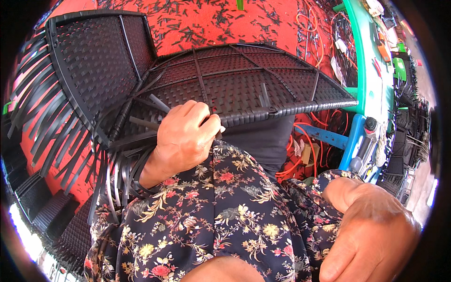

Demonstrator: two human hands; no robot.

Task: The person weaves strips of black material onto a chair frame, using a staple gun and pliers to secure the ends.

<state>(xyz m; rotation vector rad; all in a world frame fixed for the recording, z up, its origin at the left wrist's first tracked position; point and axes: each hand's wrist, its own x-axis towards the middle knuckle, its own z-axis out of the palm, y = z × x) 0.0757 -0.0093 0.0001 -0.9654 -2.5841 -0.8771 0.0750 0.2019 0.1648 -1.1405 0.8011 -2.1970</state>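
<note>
A black wicker chair frame [164,89] of woven plastic lies across my lap, its seat part [253,89] stretching right and its back part [94,56] rising at the left. Dark ribs cross the seat weave. My left hand [188,134] is closed at the near rim, apparently on a flat plastic strip, most of which the fingers hide. Short strip ends [159,102] poke out beside its knuckles. Away from the frame, my right hand [376,230] is raised close to the camera at the lower right. Its fingers bend downward and their tips are cut off, so its grip is hidden.
Loose strips [51,117] fan out from the frame's left edge. Black offcuts [188,30] litter the red floor [164,49]. At the right stand a green-edged table [361,51] and a blue support [350,145], with orange hoses [307,141] beside them. More black woven pieces [51,211] stand at the left.
</note>
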